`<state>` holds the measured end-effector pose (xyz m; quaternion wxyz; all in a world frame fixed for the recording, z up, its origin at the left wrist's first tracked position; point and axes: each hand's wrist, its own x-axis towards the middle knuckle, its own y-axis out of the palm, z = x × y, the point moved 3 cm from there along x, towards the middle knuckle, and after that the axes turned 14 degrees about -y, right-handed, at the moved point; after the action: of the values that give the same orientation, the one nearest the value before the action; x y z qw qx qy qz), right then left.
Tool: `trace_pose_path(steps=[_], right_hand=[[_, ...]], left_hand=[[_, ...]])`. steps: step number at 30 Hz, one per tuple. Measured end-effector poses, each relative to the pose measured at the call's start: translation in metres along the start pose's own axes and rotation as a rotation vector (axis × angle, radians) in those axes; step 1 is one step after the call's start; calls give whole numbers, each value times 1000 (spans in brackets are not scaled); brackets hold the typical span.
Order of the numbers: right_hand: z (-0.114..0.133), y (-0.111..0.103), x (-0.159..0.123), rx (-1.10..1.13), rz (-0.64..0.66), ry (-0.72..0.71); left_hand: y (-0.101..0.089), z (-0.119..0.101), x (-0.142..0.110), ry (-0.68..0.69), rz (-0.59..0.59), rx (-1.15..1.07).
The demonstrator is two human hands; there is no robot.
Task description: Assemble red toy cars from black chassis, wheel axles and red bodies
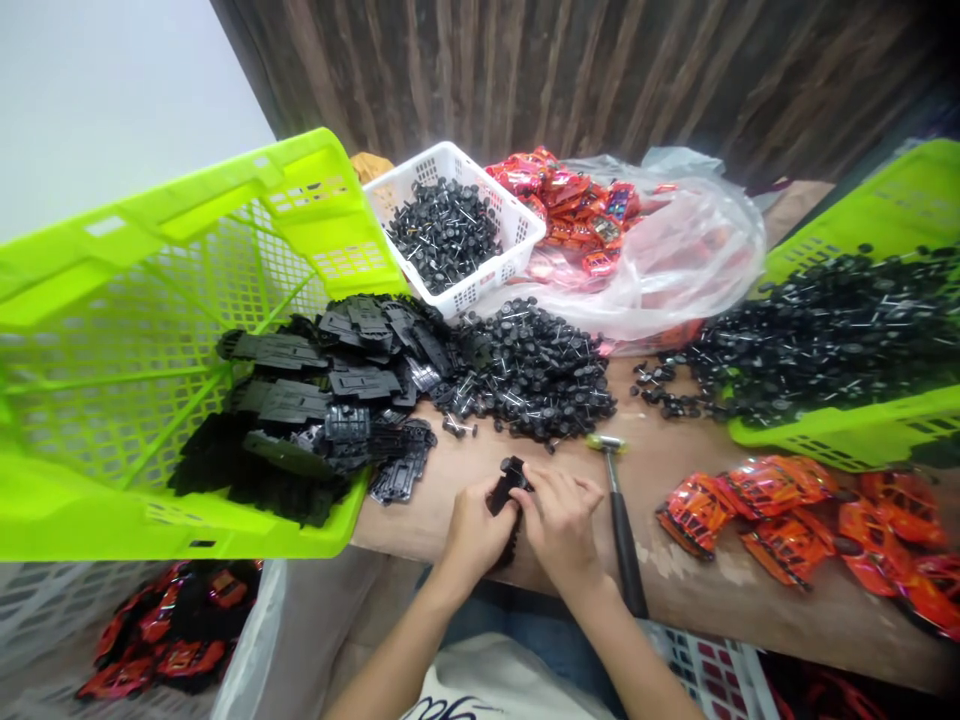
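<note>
Near the table's front edge, my left hand (480, 525) is closed around a black plastic toy car chassis (507, 484). My right hand (556, 508) pinches at the chassis' far end; whether a wheel axle is between those fingers is too small to tell. Just beyond lies a heap of black wheel axles (536, 370) with metal rods. More chassis plates (360, 345) spill from a tipped green crate on the left. A hammer (621, 530) with a black handle rests right of my right hand.
The green crate (67, 290) lies on its side at left; another green crate (832, 440) at right spills axles. A white basket (480, 290) of axles and a plastic bag (697, 250) with orange car bodies stand behind. Orange car bodies (780, 485) lie at right.
</note>
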<state>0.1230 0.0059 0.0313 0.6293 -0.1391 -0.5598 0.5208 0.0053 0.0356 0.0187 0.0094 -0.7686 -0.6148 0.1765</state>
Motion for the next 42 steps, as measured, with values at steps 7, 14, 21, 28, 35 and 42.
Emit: trace_pose_path(steps=[7,14,21,28,35,42], right_hand=[[-6,12,2,271,-78,220],[-21,21,16,893,116,377],[-1,50,80,524,219,85],[5,56,100,434,217,90],[27,7,36,390,171,33],[35,-2,18,173,243,-8]], left_hand=[[-7,-1,3,-6,6,13],[-26,1,-3,-151,138,-238],[-75,4,-4,-202,-327,-653],[-82,17,7,-157,-440,-779],[-47,19,19,-77,-474,-788],[-21,7,22,-51,-420,-753]])
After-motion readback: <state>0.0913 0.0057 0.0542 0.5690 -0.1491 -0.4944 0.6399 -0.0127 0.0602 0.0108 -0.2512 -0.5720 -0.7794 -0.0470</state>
